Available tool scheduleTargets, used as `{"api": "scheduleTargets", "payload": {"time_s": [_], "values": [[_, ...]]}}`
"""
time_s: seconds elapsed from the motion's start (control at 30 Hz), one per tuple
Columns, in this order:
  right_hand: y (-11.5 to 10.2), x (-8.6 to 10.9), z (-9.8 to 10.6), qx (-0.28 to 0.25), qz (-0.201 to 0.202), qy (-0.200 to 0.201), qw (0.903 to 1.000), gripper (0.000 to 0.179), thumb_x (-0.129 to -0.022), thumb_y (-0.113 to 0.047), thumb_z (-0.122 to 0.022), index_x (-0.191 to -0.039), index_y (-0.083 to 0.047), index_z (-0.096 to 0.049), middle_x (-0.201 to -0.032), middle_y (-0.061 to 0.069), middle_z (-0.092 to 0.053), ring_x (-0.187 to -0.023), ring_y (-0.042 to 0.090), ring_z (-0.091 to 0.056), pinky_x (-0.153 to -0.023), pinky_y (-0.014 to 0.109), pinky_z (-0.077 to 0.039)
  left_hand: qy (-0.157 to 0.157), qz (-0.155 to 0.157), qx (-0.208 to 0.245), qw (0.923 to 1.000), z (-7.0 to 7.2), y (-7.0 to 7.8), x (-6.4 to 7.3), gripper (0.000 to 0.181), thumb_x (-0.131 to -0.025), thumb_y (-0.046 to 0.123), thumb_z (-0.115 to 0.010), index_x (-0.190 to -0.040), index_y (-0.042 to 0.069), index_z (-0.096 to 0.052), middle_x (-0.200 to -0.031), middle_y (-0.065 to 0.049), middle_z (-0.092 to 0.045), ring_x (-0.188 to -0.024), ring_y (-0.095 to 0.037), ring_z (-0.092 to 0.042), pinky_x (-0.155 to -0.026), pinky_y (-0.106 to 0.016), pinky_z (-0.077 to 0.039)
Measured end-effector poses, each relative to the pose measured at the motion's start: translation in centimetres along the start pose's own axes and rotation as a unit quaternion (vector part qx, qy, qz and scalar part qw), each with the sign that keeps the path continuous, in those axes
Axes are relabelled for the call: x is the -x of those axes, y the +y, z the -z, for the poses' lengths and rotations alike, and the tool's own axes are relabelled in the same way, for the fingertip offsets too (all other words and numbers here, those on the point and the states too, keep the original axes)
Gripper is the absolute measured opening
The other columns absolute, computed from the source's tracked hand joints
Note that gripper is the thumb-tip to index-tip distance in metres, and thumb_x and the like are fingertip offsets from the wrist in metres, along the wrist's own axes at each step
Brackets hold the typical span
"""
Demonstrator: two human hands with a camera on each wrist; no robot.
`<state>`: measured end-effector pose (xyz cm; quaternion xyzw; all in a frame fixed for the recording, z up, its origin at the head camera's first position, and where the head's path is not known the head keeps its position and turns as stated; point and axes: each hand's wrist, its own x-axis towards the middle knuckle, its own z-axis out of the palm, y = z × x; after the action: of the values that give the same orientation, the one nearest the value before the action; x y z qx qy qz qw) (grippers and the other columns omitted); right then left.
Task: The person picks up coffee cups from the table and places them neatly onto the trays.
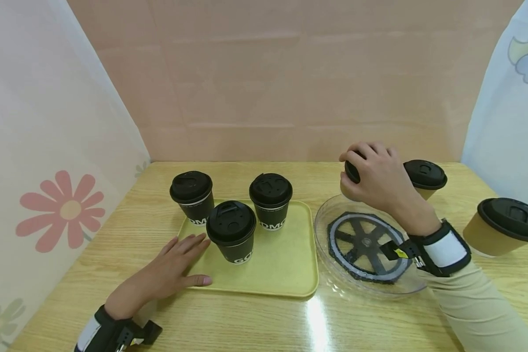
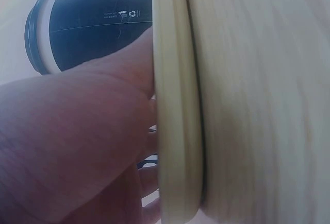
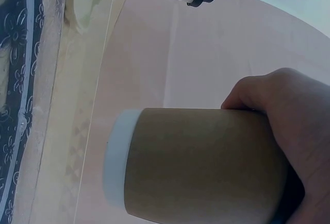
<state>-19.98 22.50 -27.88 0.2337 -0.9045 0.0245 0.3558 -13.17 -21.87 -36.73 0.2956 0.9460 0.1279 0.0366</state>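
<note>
brown and black: gripping a lidded cup (image 3: 206, 165) near the top with the right hand (image 1: 380, 183), raised near the clear dish (image 1: 324, 239). could drop it by squeezing only the lid (image 1: 351, 172), if loose. outward, resting the left hand (image 1: 176, 269) straight-fingered on the tray (image 1: 281, 266); could topple black cups (image 1: 232, 232) by pressing hard.

Yellow tray (image 1: 281, 269), 1. Black cups (image 1: 234, 244), 3, on the tray. Brown cups (image 1: 487, 238), 3, right of the tray. Black lids (image 1: 516, 217), 6, one per cup. Clear round dish (image 1: 356, 287), 1, just right of the tray. Left hand (image 1: 180, 264), 1, at the tray's left edge; right hand (image 1: 378, 178), 1, to its right.
</note>
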Motion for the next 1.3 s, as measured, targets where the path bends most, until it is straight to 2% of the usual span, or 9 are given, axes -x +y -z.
{"api": "scheduleTargets", "payload": {"time_s": [0.63, 0.93, 1.3], "values": [[-0.6, 0.1, 0.0, -0.007, -0.009, -0.027, 0.9996, 0.022, -0.084, -0.022, -0.059, -0.1, -0.011, -0.069, -0.106, 0.013, -0.065, -0.101, 0.039, -0.058, -0.076, 0.059, -0.047, 0.008, -0.005, -0.005, 0.9999, -0.2, -0.1, 0.2, 0.083, -0.087, 0.061, -0.058, -0.146, 0.005, -0.043, -0.152, -0.016, -0.04, -0.14, -0.041, -0.037, -0.112, -0.066, -0.024], [-0.7, 0.0, -0.1, -0.001, -0.011, -0.058, 0.9982, 0.022, -0.086, -0.023, -0.061, -0.103, -0.011, -0.069, -0.11, 0.013, -0.065, -0.101, 0.04, -0.058, -0.072, 0.058, -0.047, 0.009, -0.006, -0.005, 0.9999, 0.0, 0.0, 0.1, 0.082, -0.087, 0.061, -0.058, -0.146, 0.005, -0.043, -0.152, -0.016, -0.041, -0.14, -0.041, -0.037, -0.112, -0.066, -0.025], [-1.1, 0.2, 0.0, -0.005, -0.019, -0.083, 0.9964, 0.021, -0.087, -0.022, -0.061, -0.103, -0.012, -0.069, -0.111, 0.013, -0.065, -0.102, 0.04, -0.057, -0.075, 0.06, -0.046, 0.008, -0.006, -0.011, 0.9999, 0.0, 0.0, 0.2, 0.082, -0.087, 0.061, -0.058, -0.146, 0.006, -0.043, -0.152, -0.016, -0.041, -0.14, -0.041, -0.038, -0.112, -0.066, -0.025]]}}
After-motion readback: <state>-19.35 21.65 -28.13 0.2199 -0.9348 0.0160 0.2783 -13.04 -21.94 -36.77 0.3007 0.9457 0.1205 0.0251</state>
